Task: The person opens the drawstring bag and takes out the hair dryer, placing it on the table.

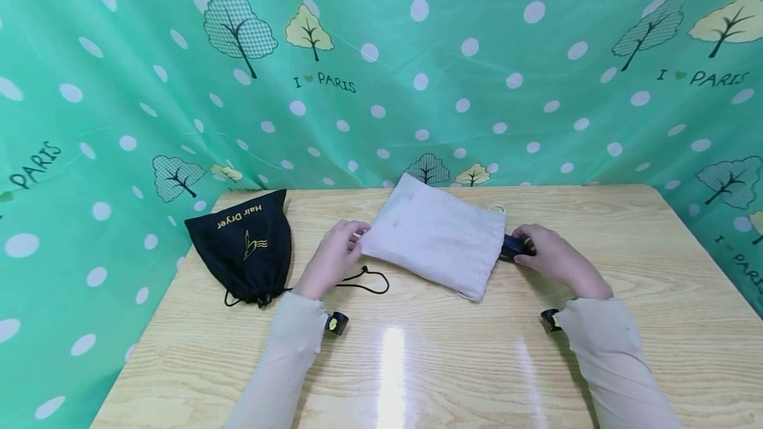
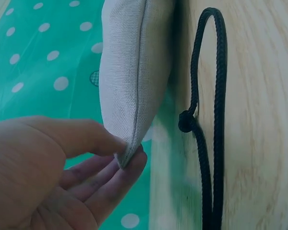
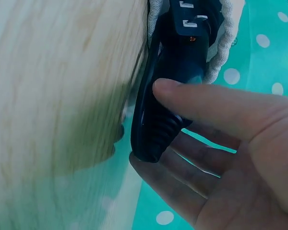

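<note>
A light grey cloth drawstring bag (image 1: pixel 432 234) lies on the table, looking filled. My left hand (image 1: pixel 332 255) pinches its left corner between thumb and fingers, as the bag (image 2: pixel 129 72) shows in the left wrist view. From the bag's gathered mouth on the right sticks a black handle (image 1: pixel 511 248), apparently a hair dryer's. Two sliding switches and a ridged end mark this handle (image 3: pixel 180 62) in the right wrist view; the rest is hidden inside the bag. My right hand (image 1: pixel 556 258) grips the handle's end, thumb on one side and fingertips on the other.
A black pouch (image 1: pixel 256 250) printed "Hair Dryer" lies at the left of the wooden table (image 1: pixel 453 363). Its black cord (image 1: pixel 375 283) loops out beyond my left wrist, close to the grey bag. A green dotted curtain (image 1: pixel 417 85) hangs behind the table.
</note>
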The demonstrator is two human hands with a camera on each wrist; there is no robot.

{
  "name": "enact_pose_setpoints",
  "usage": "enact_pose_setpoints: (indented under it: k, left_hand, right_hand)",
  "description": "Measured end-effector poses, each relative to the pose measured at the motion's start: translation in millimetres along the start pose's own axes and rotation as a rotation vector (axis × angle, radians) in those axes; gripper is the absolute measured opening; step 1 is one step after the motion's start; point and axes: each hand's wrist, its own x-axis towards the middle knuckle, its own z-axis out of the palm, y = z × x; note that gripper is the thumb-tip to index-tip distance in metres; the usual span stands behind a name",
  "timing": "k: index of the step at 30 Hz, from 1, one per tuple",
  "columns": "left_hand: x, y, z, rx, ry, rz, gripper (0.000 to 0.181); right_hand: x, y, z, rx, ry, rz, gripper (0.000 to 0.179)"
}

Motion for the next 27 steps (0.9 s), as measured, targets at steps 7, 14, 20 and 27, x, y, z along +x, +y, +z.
enact_pose_setpoints:
  k: [7,14,20,27]
  left_hand:
    - [1.1,0.0,3.8,0.003,0.009,0.004,0.033]
    - [0.9,0.9,6.4,0.02,0.003,0.004,0.034]
    - [0.7,0.6,5.0,0.024,-0.002,-0.006,0.034]
    - [0.5,-1.8,2.3,0.017,-0.001,-0.015,0.036]
  right_hand:
    - [1.7,-3.9,4.4,-0.018,0.03,-0.038,0.049]
    - [2.5,-4.5,8.0,-0.056,0.067,-0.034,0.039]
    - [1.4,-1.8,7.1,-0.054,0.074,-0.024,0.038]
    - [1.2,2.3,3.6,-0.045,0.069,-0.029,0.038]
